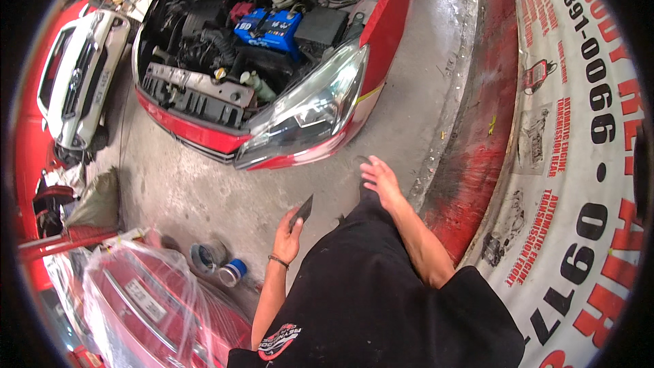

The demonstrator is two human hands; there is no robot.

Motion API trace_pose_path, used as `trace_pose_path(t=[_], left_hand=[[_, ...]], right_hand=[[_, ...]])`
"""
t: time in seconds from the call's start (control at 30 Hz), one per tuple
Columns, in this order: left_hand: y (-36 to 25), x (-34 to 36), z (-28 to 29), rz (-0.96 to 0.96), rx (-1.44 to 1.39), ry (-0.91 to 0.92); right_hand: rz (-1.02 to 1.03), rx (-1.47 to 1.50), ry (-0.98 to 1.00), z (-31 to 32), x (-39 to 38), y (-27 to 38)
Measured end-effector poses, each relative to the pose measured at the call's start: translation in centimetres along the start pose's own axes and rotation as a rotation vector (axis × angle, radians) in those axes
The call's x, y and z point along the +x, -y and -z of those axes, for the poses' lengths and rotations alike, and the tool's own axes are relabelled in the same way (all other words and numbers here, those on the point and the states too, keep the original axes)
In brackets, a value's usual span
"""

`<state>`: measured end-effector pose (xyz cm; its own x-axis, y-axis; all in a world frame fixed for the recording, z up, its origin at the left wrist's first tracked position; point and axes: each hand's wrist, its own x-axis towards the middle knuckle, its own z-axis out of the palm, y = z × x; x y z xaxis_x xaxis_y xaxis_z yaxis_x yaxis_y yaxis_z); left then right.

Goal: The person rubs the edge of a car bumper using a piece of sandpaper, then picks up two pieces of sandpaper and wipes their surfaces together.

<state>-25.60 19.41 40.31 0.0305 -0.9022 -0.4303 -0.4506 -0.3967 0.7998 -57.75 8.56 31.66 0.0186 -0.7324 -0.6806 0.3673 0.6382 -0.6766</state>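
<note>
My left hand (289,237) grips a thin, flat, dark rectangular piece (304,207), held low over the concrete. My right hand (380,181) is open, fingers apart with nothing visible in them, just below and right of the red car's front corner, touching nothing. That car (372,48) has its hood up, exposing the engine bay with a blue battery (268,31) and a large clear headlight (303,112) nearest my hands. My black shirt and trousers fill the lower middle.
A plastic-draped red car part (122,272), a grey bucket (204,256) and a blue-banded can (232,272) sit lower left. A white car (92,61) and an olive sack (95,204) are farther left. A printed banner (579,163) runs along the right beside a red-stained strip (456,170).
</note>
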Motion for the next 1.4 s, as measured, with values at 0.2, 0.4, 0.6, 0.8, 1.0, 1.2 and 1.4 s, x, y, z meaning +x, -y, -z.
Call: trace_pose_path(t=[0.2,0.4,0.6,0.8,1.0,1.2,1.4], left_hand=[[12.9,-2.3,5.6,0.303,0.296,-0.093],[0.1,-0.1,6.5,0.766,0.312,-0.252],[7.0,-2.1,6.6,0.735,0.319,-0.361],[23.1,-5.0,6.3,0.670,0.374,-0.282],[17.3,2.4,-0.5,0.551,0.269,-0.020],[2.6,2.9,1.5,0.596,-0.069,-0.199],[-3.6,0.9,10.1,0.306,-1.309,-0.431]], right_hand=[[-0.202,0.185,-0.140,2.1,11.4,0.1],[-0.394,0.311,-0.329,0.1,25.1,3.6],[0.667,0.415,-0.155,0.1,26.7,28.6],[0.657,0.216,-0.335,9.2,25.1,33.1],[-0.311,-0.603,-0.231,17.1,19.7,0.4],[-0.779,-0.117,0.288,6.6,8.9,5.2],[-0.134,-0.580,0.524,-11.0,5.3,15.6]])
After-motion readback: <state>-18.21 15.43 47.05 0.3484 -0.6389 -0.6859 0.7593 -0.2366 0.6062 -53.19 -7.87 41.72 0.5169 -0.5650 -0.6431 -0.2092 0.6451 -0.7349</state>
